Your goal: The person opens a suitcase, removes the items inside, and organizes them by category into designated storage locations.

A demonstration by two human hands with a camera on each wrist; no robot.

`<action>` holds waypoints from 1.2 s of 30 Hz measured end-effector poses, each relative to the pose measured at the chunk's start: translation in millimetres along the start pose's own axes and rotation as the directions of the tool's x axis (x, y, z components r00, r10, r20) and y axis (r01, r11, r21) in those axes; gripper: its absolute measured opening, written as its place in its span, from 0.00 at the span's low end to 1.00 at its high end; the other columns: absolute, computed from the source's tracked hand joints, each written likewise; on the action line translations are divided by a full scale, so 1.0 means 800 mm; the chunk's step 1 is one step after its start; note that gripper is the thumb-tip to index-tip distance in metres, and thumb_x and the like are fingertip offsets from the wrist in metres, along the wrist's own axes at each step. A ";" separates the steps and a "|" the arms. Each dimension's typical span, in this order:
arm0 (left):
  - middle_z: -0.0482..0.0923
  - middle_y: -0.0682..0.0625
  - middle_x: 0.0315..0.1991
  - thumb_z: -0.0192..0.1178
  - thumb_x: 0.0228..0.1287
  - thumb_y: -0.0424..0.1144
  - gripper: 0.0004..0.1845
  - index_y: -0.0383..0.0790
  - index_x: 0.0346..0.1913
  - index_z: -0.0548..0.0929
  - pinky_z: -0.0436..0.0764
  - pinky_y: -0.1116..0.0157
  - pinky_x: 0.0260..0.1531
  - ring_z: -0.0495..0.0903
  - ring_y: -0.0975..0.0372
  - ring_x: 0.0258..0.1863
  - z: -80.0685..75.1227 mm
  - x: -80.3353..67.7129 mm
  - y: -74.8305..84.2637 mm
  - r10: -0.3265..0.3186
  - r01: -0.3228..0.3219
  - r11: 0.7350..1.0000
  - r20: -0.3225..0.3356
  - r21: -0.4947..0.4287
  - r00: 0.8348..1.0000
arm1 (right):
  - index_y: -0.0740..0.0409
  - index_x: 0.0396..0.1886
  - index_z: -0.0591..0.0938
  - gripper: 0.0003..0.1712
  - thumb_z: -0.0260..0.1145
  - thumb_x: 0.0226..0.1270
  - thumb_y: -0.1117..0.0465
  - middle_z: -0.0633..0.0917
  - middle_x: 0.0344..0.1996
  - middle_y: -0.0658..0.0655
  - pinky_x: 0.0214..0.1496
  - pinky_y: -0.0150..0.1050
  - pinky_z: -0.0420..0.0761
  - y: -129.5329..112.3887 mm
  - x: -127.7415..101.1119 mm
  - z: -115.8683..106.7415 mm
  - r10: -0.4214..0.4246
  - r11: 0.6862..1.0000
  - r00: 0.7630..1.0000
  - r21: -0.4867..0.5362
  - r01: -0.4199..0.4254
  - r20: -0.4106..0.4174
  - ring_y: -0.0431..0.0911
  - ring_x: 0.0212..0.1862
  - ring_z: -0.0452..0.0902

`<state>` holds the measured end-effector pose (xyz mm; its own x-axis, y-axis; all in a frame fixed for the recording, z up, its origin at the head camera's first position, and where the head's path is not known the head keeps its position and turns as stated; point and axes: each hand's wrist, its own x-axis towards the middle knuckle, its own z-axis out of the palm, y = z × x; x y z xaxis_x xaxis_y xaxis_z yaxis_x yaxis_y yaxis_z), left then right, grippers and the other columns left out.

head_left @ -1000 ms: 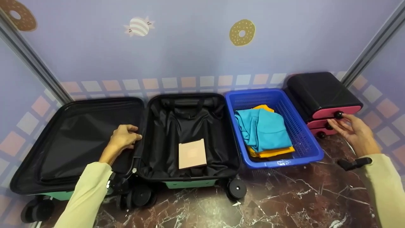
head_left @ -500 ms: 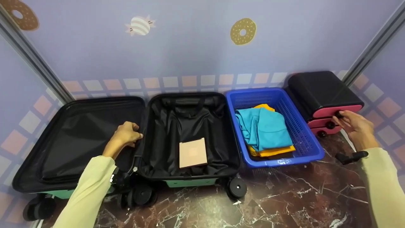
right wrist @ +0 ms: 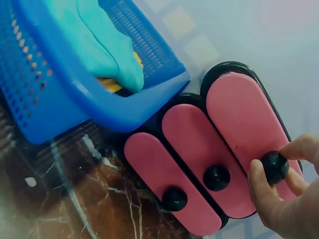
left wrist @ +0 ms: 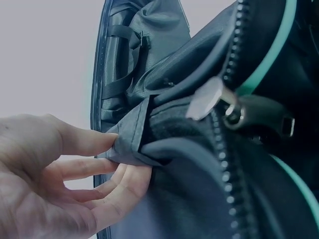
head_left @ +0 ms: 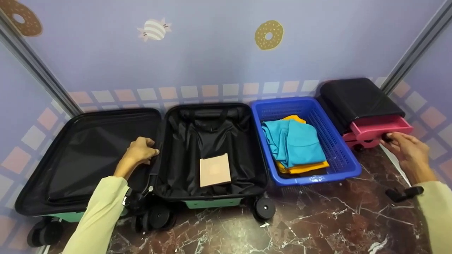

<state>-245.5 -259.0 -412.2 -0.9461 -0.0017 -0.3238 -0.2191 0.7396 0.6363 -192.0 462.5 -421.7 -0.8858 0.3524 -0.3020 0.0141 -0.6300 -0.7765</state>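
My left hand (head_left: 140,151) rests curled on the middle edge of an open suitcase (head_left: 116,113); in the left wrist view its thumb and fingers (left wrist: 117,174) pinch a fold of the black lining (left wrist: 130,144) by the zip. A flat tan card box (head_left: 214,170) lies in the suitcase's right half. My right hand (head_left: 402,146) pinches the black knob (right wrist: 275,167) of the top pink drawer (head_left: 378,127) of a small black drawer unit (head_left: 356,97). That drawer stands pulled out; the two lower drawers (right wrist: 197,149) are closed.
A blue basket (head_left: 339,148) with folded teal clothes (head_left: 293,141) over yellow ones sits between the suitcase and the drawer unit. Everything stands on a dark marble floor (head_left: 317,218) against a lilac wall. The suitcase's wheels (head_left: 265,209) point towards me.
The right hand closed on the top drawer's knob and drew the drawer out towards me. The left hand stayed on the suitcase's middle edge.
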 end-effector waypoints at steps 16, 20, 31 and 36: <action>0.68 0.26 0.64 0.58 0.66 0.34 0.29 0.23 0.67 0.67 0.87 0.69 0.30 0.80 0.60 0.32 0.004 0.001 -0.003 0.001 -0.001 1.000 -0.011 -0.013 1.000 | 0.67 0.25 0.84 0.10 0.61 0.64 0.77 0.88 0.20 0.59 0.31 0.39 0.88 0.012 -0.018 -0.025 -0.131 0.989 0.991 -0.060 0.133 0.025 0.49 0.24 0.87; 0.75 0.29 0.57 0.59 0.65 0.34 0.29 0.23 0.67 0.68 0.87 0.69 0.30 0.79 0.62 0.31 0.001 0.000 -0.004 -0.001 0.001 0.999 -0.009 -0.036 1.000 | 0.58 0.27 0.83 0.07 0.67 0.62 0.72 0.87 0.18 0.46 0.25 0.28 0.84 0.009 -0.020 -0.018 -0.246 0.886 0.969 -0.412 0.214 -0.026 0.36 0.22 0.84; 0.79 0.33 0.49 0.60 0.65 0.34 0.28 0.25 0.66 0.69 0.87 0.68 0.28 0.79 0.63 0.30 0.001 0.001 -0.001 -0.012 0.011 0.999 -0.021 -0.042 1.000 | 0.50 0.39 0.82 0.07 0.65 0.61 0.63 0.74 0.27 0.30 0.39 0.15 0.71 0.016 -0.020 0.023 -0.641 0.268 0.765 -0.916 0.297 0.061 0.21 0.31 0.71; 0.74 0.27 0.57 0.59 0.66 0.34 0.29 0.25 0.67 0.68 0.87 0.68 0.29 0.80 0.61 0.31 0.003 0.000 -0.002 -0.014 0.013 0.999 -0.020 -0.029 1.000 | 0.66 0.44 0.82 0.12 0.64 0.61 0.67 0.77 0.36 0.41 0.39 0.12 0.73 0.038 -0.026 0.052 -0.717 0.123 0.649 -0.870 0.478 0.255 0.21 0.34 0.73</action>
<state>-244.2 -258.2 -414.9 -0.9476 -0.0257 -0.3183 -0.2386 0.7196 0.6521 -192.7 407.2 -416.0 -0.7035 0.5035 0.5016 -0.0178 0.6930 -0.7207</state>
